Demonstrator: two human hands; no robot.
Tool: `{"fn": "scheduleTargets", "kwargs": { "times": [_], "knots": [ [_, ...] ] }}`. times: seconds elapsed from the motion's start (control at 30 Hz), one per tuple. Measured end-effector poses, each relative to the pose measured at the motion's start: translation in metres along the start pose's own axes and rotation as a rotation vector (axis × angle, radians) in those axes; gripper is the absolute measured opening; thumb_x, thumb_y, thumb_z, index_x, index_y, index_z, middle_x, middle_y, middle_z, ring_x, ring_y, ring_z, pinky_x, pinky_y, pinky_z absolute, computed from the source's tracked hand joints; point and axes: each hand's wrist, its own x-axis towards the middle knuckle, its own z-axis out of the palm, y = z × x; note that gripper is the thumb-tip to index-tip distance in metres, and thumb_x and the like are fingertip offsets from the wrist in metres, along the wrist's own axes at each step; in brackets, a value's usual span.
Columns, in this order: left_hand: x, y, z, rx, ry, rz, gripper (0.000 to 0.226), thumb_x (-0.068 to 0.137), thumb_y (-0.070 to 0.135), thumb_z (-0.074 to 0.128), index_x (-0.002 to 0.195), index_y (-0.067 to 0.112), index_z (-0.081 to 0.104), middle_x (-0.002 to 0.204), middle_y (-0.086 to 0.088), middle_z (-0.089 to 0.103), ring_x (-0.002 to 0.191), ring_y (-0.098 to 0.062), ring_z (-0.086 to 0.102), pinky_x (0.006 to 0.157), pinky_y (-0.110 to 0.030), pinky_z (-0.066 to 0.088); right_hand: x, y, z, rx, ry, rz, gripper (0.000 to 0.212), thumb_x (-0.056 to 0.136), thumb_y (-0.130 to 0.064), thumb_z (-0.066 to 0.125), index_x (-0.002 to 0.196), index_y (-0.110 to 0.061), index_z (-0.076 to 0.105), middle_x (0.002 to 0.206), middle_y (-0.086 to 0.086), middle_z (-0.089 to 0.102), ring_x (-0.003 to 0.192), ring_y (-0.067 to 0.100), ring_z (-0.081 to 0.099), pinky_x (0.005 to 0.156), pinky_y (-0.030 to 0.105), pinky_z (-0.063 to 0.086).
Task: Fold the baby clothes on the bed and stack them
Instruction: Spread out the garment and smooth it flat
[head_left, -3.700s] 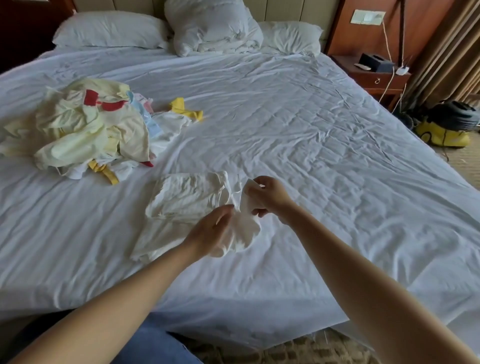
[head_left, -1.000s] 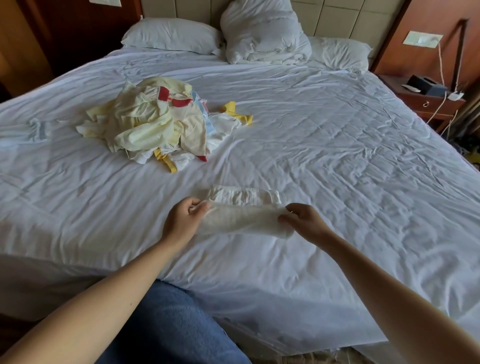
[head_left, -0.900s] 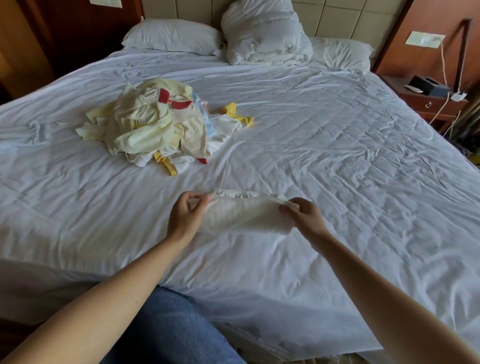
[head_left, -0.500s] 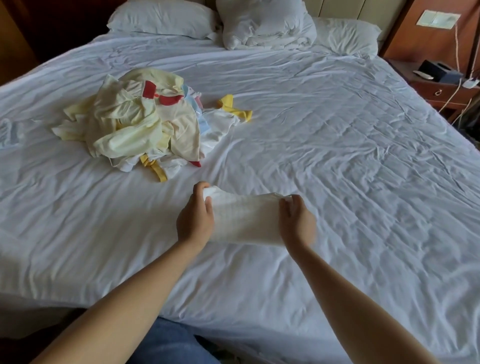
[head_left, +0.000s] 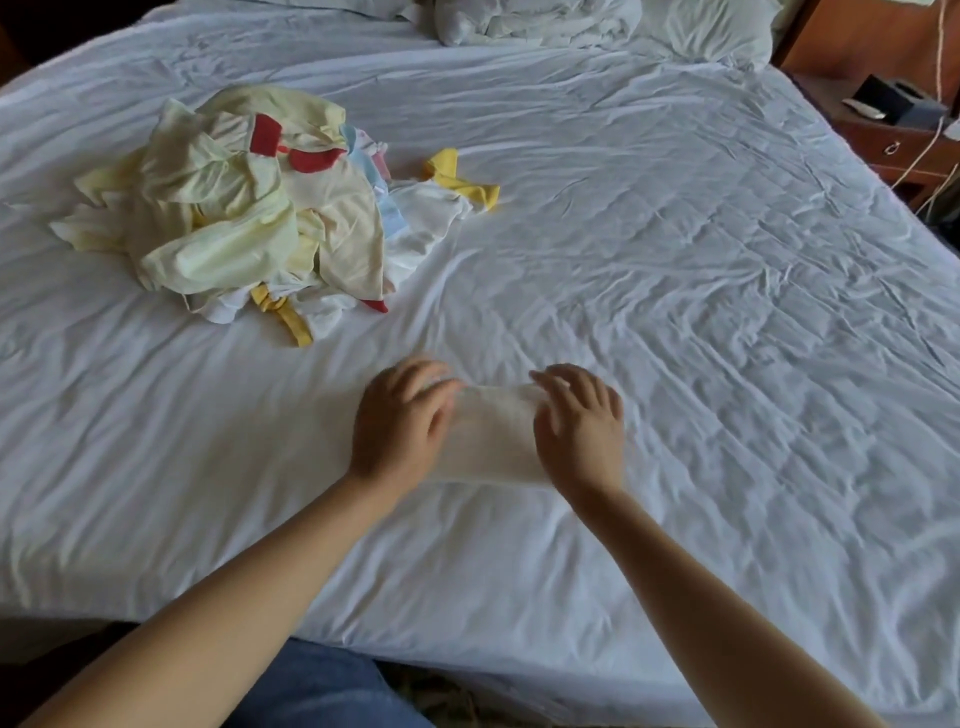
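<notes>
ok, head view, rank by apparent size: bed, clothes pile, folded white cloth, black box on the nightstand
1. bed
2. clothes pile
3. folded white cloth, nearer the camera yet plainly smaller
4. black box, smallest as seen; it sits farthest off, so true size is unsure

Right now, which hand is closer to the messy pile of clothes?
Left. The left hand rests on the left end of the folded white cloth, the side nearer the pile. The right hand rests on the cloth's other end, farther from the pile.
</notes>
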Motion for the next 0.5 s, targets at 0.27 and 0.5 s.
{"fn": "scheduleTargets", "kwargs": {
  "times": [0.27, 0.5],
  "knots": [
    [-0.027, 0.01, 0.026, 0.252, -0.47, -0.016, 0.057, 0.092, 0.051, 0.031, 0.143, 0.032, 0.047, 0.153, -0.004, 0.041, 0.141, -0.029, 0.038, 0.113, -0.055, 0.022, -0.03, 0.013, 0.015, -0.067, -0.477, -0.098, 0.063, 0.093, -0.056, 0.014, 0.152, -0.036, 0.026, 0.162, -0.003, 0.016, 0.151, 0.015, 0.002, 0.121, 0.039, -0.007],
    [-0.016, 0.005, 0.018, 0.11, -0.6, -0.089, 0.082, 0.081, 0.068, 0.008, 0.154, 0.034, 0.021, 0.164, 0.0, 0.009, 0.151, -0.029, 0.005, 0.12, -0.044, 0.003, -0.026, 0.015, 0.013, 0.057, -0.495, 0.005, 0.069, 0.088, -0.06, 0.017, 0.152, -0.036, 0.025, 0.163, 0.004, 0.0, 0.149, 0.016, -0.013, 0.117, 0.027, -0.015]
  ]
}}
